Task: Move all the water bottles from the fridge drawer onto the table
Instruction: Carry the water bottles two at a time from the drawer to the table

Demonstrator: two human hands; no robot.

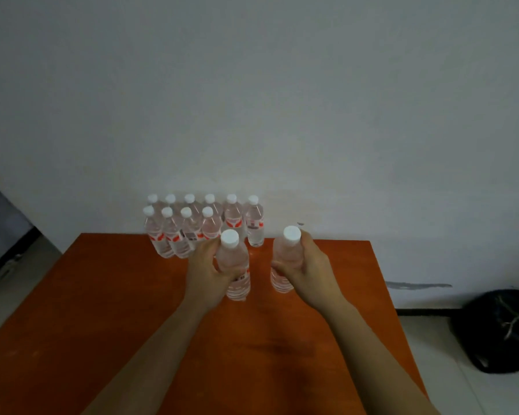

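Now the left hand point(206, 271) is wrapping curled fingers round the left bottle point(232, 256), and the right hand point(307, 265) is gripping the right bottle point(292, 235) likewise, both upright over the table point(102, 295), just near of the bottle cluster point(198, 226) standing at its far edge.

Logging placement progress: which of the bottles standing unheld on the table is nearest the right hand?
The bottle at the right end of the back row; every other unheld one stands further left, away from the right hand.

Orange table point(102, 295) carries perhaps ten upright water bottles point(170, 235) at its far edge.
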